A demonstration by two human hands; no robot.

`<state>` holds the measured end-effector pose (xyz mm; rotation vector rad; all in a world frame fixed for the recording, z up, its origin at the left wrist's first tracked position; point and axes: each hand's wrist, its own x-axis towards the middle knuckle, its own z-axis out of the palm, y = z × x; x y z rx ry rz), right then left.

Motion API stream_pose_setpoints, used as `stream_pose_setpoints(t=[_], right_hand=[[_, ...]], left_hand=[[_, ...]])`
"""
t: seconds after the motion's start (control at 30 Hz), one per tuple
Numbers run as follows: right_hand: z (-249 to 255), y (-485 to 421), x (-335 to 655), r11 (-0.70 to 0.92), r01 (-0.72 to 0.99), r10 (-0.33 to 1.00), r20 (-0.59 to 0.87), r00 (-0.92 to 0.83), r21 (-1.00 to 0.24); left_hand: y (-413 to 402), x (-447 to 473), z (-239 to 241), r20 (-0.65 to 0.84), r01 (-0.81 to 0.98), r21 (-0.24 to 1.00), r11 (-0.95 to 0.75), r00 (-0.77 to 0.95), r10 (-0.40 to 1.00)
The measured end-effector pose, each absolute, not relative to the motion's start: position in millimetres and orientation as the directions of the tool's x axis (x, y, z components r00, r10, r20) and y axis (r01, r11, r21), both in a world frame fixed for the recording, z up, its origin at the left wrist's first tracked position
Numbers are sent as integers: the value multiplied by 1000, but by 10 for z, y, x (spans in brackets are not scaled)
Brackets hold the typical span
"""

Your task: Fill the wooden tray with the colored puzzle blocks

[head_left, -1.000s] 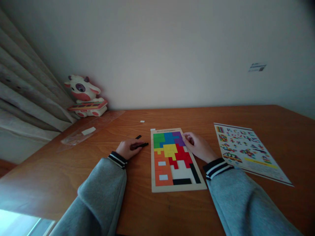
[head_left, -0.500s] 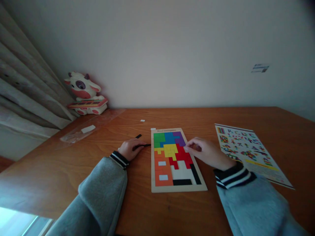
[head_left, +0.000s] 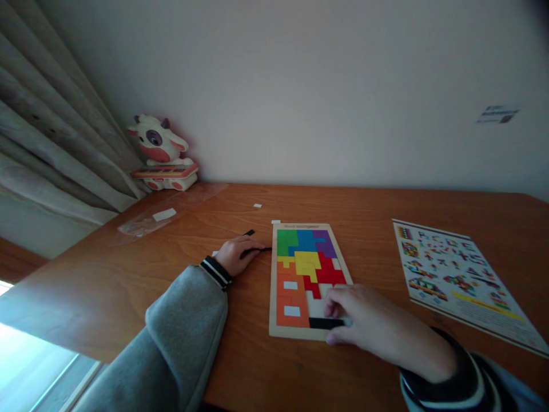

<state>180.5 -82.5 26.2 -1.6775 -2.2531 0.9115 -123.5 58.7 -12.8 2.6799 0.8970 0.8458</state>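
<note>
A wooden puzzle board [head_left: 272, 309] lies flat on the table, with green, blue, purple, yellow, red, orange and black pieces set in it. White patches show between some pieces. My left hand [head_left: 238, 254] rests left of the board, fingers closed on a thin black bar [head_left: 266, 249] that reaches the board's left edge. Another black bar [head_left: 249, 232] sticks out behind that hand. Over the board's lower right corner is my right hand [head_left: 364, 315], its thumb and curled fingers around the right end of a black piece [head_left: 321, 323]. The hand hides that corner.
A printed sheet [head_left: 454, 269] with coloured pictures lies to the right. Clear plastic wrapping [head_left: 137, 226] is at the left, near a toy cow with a keyboard [head_left: 165, 166]. Small white scraps, such as one paper bit [head_left: 257, 205], lie behind the board. A curtain [head_left: 55, 131] hangs at left.
My right hand has come down from the red pieces at the board's right side to the black piece at its lower edge. My left hand stays beside the board. The view has shifted slightly.
</note>
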Motion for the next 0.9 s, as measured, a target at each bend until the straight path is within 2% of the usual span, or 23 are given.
stream_pose_setpoints(t=[0.2, 0.33, 0.5, 0.6, 0.77, 0.9], right_hand=[[346, -800, 1808, 189, 775, 881, -244, -405, -603], [330, -728, 1925, 52, 717, 880, -308, -362, -695], [212, -649, 2069, -101, 597, 931, -288, -226, -796], [194, -656, 2021, -68, 636, 939, -265, -220, -769], [252, -689, 1879, 45, 774, 950, -213, -229, -632], [293, -713, 1846, 81, 799, 946, -206, -249, -596]], left_hand=[[593, -1236, -129, 460, 493, 340, -801, 655, 599], [609, -1246, -154, 468, 480, 334, -811, 663, 584], [622, -1246, -192, 484, 465, 337, -819, 660, 574], [618, -1243, -196, 481, 478, 336, -812, 654, 584], [607, -1234, -169, 486, 460, 340, -820, 661, 572], [609, -1229, -153, 474, 464, 337, -819, 668, 574]])
